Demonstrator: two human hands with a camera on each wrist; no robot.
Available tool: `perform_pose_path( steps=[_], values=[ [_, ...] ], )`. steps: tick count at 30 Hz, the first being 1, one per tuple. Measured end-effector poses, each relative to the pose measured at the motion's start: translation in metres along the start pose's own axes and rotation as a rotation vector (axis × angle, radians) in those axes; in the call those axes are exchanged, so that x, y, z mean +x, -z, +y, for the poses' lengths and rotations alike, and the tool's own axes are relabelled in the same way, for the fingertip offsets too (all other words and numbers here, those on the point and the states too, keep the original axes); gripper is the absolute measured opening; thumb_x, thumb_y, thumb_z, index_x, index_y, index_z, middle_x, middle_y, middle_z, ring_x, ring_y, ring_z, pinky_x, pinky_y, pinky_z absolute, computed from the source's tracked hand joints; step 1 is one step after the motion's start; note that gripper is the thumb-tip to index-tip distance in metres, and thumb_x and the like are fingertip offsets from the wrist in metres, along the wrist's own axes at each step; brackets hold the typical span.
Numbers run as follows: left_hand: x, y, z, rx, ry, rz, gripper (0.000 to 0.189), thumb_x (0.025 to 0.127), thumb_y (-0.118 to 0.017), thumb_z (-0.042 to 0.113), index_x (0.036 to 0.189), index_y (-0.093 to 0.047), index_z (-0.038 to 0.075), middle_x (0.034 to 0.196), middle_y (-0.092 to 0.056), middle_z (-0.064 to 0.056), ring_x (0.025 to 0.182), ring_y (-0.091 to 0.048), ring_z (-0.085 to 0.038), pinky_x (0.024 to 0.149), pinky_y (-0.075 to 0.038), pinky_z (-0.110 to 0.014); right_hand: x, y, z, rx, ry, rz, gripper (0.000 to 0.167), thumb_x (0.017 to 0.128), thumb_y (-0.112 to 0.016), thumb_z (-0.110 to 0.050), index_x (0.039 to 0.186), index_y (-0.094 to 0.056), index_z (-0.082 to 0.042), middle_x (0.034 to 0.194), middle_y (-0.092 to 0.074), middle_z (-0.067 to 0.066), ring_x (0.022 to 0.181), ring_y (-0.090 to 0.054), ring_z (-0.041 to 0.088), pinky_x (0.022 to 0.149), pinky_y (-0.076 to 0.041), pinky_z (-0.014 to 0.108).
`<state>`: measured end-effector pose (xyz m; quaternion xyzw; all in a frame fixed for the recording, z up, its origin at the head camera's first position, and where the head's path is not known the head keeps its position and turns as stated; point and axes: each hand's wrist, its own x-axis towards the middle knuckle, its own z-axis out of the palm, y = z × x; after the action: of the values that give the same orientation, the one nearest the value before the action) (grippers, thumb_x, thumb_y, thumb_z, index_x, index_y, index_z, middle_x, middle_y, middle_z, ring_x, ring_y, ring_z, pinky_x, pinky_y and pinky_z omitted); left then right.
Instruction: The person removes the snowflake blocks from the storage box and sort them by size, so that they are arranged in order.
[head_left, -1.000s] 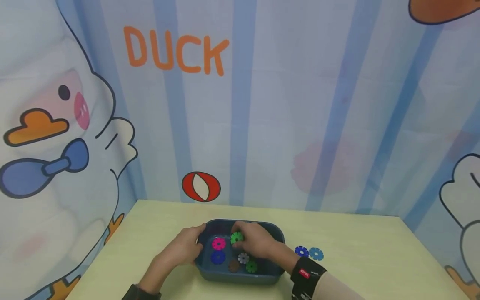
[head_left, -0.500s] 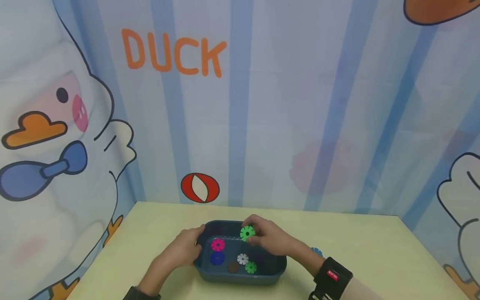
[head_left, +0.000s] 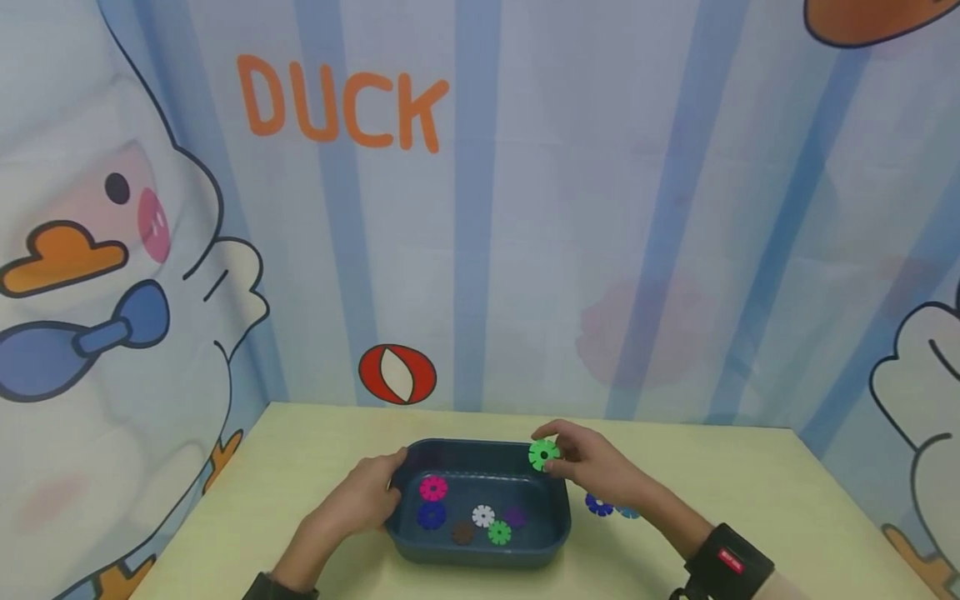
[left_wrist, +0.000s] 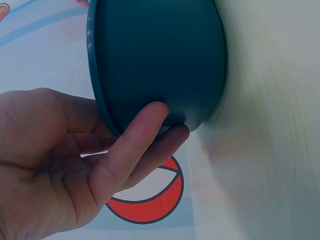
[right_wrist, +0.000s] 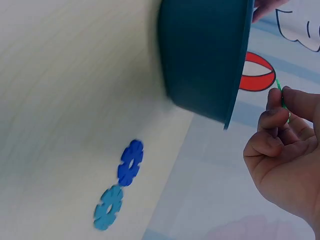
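Note:
A bright green snowflake building disc [head_left: 535, 456] is pinched on edge between the thumb and fingers of my right hand [head_left: 600, 463], raised over the tub's back right corner. The dark blue plastic tub [head_left: 480, 556] stands on the table. My left hand [head_left: 362, 497] grips its left end, and in the left wrist view two fingers [left_wrist: 131, 137] lie along the outer wall. Inside the tub are a pink disc [head_left: 425, 488], a blue disc [head_left: 425, 520], a brown disc [head_left: 459, 538], a white disc [head_left: 477, 522], a darker green disc [head_left: 494, 538] and a purple disc [head_left: 516, 517].
On the pale yellow table [head_left: 322, 433], right of the tub, lie a dark blue disc [right_wrist: 124, 169] and a light blue disc [right_wrist: 104, 216], the latter partly behind my right forearm in the head view. A printed duck curtain [head_left: 525, 208] hangs behind the table.
My right hand has lifted the bright green disc from inside the tub and carried it right, to above the back right corner. The purple disc now shows. My left hand stays at the tub.

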<state>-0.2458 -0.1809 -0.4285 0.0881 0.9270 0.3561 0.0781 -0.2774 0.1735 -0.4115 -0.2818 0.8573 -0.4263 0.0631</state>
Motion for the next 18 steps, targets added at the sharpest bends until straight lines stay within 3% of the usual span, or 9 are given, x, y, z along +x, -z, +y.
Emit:
perform_pose_path(
  steps=[7,14,18],
  values=[
    [0.000,0.000,0.000,-0.005,-0.014,0.006,0.065,0.097,-0.056,-0.012,0.159,-0.038,-0.010,0.151,-0.054,-0.033,0.055,-0.068,-0.016,0.051,-0.058,-0.032,-0.017,0.013,0.021,0.021,-0.033,0.032,0.038,0.102,-0.068,-0.008,0.138,-0.057,-0.003,0.081,-0.058,0.004,0.077,-0.066,0.014,0.077,-0.058,0.027],
    [-0.002,0.000,0.001,-0.010,-0.017,0.002,0.065,0.097,-0.056,-0.012,0.159,-0.037,-0.010,0.152,-0.053,-0.033,0.055,-0.067,-0.017,0.051,-0.058,-0.032,-0.030,0.021,0.040,-0.025,-0.055,0.061,0.036,0.101,-0.068,-0.006,0.136,-0.060,-0.005,0.080,-0.057,0.002,0.066,-0.052,0.009,0.063,-0.049,0.026],
    [-0.002,0.000,0.000,-0.008,-0.013,0.001,0.065,0.098,-0.056,-0.011,0.159,-0.036,-0.010,0.153,-0.052,-0.034,0.055,-0.067,-0.016,0.052,-0.058,-0.031,-0.035,0.026,0.047,-0.024,-0.056,0.075,0.036,0.101,-0.067,-0.006,0.137,-0.061,-0.005,0.080,-0.056,0.003,0.065,-0.049,0.007,0.062,-0.047,0.027]
  ],
)
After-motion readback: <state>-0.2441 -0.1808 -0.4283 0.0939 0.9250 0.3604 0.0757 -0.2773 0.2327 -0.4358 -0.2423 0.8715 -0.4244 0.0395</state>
